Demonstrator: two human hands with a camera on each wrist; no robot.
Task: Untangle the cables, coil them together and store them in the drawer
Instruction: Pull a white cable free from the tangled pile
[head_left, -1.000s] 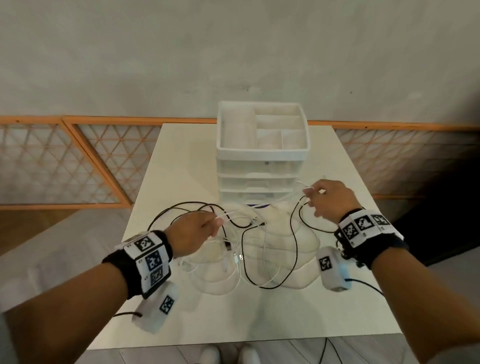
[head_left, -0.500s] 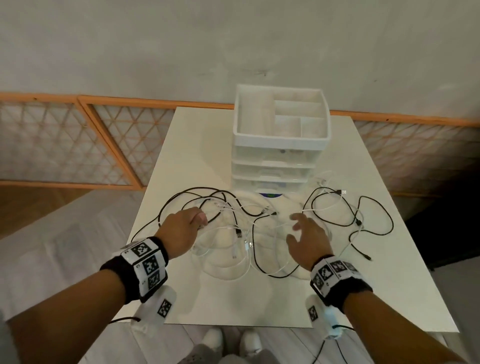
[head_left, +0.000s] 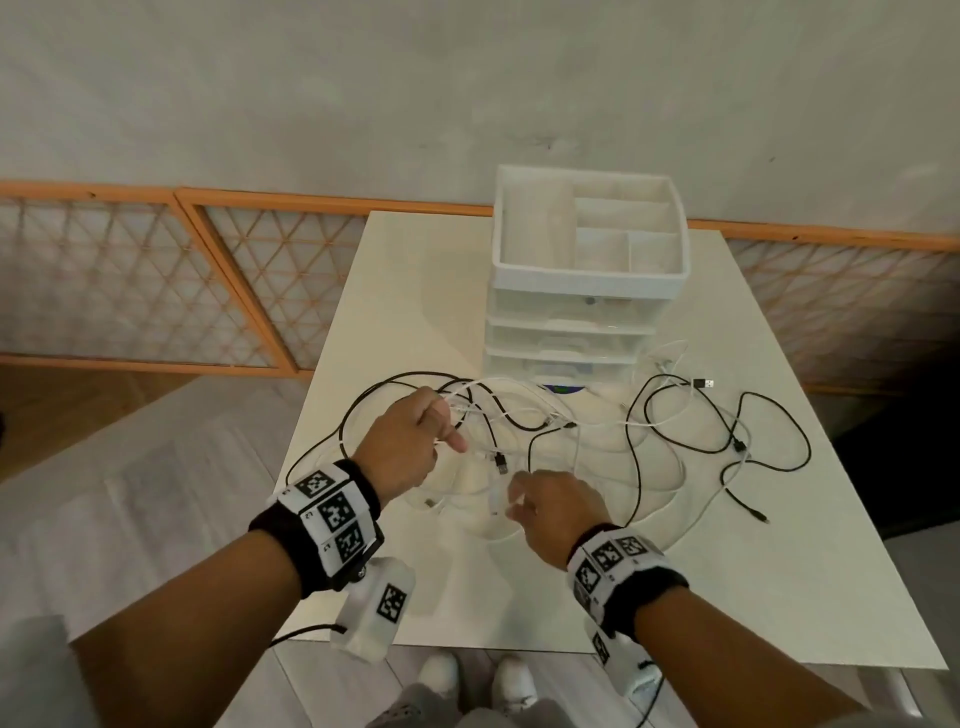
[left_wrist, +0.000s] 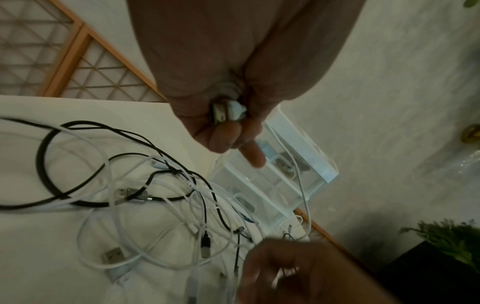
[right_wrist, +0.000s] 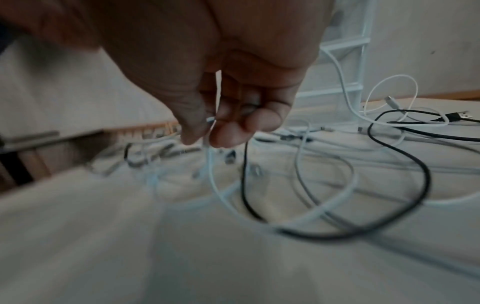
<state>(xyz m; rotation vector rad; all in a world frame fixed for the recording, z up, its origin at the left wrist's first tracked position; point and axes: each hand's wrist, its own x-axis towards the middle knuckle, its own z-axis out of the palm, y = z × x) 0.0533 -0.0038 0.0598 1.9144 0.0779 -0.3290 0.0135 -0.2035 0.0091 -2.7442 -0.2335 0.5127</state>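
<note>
Right thumb and fingertips (right_wrist: 226, 133) pinched together on a thin white cable (right_wrist: 211, 164), held just above the desk (head_left: 727, 597) near its front edge; cable hanging from the pinch into the loops below. Right hand (head_left: 558, 514) otherwise curled. Left hand (head_left: 410, 447) closed around a white plug end (left_wrist: 228, 112), fingers (left_wrist: 221, 139) folded over it, lifted above the tangle toward the desk's left side. Between and beyond both hands, black and white cables (head_left: 597, 441) crossing each other over the middle of the desk, 1 black loop (head_left: 769, 436) spread toward the right edge, a USB plug (head_left: 704, 383) lying near the foot of the drawer unit (head_left: 571, 338). Drawer unit standing at the back edge, its 3 drawers apparently closed, open divided tray on top.

Step in hand, by the look of it: untangling, barely begun; no coil formed, nothing stored. Next move likely calls for drawing the pinched white cable free of the black one crossing it, slowly, watching for plugs snagging in loops and dragging the pile.
</note>
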